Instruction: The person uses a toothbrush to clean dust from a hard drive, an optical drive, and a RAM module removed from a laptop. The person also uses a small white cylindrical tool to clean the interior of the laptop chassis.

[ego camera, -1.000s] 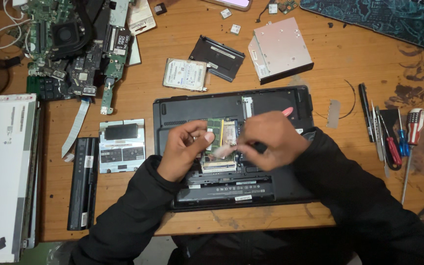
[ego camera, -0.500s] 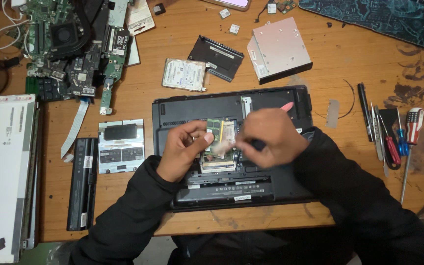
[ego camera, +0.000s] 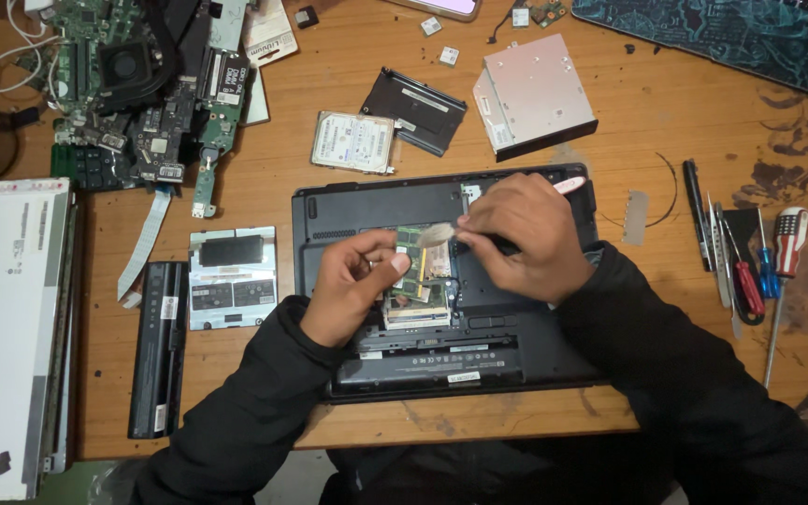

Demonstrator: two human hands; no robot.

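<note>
An upturned black laptop base lies in front of me with its memory bay open. My right hand grips a small brush with a pink handle end. The brush's pale bristles hover over the green memory modules. My left hand rests on the base with its fingers curled. Its thumb presses the left edge of the modules.
A hard drive, a black caddy and a silver optical drive lie beyond the laptop. At the left are a motherboard, a cover plate, a battery and a screen panel. Screwdrivers lie at the right.
My right hand has shifted slightly up and away from me, and the brush bristles now show over the memory bay. My left hand has hardly moved.
</note>
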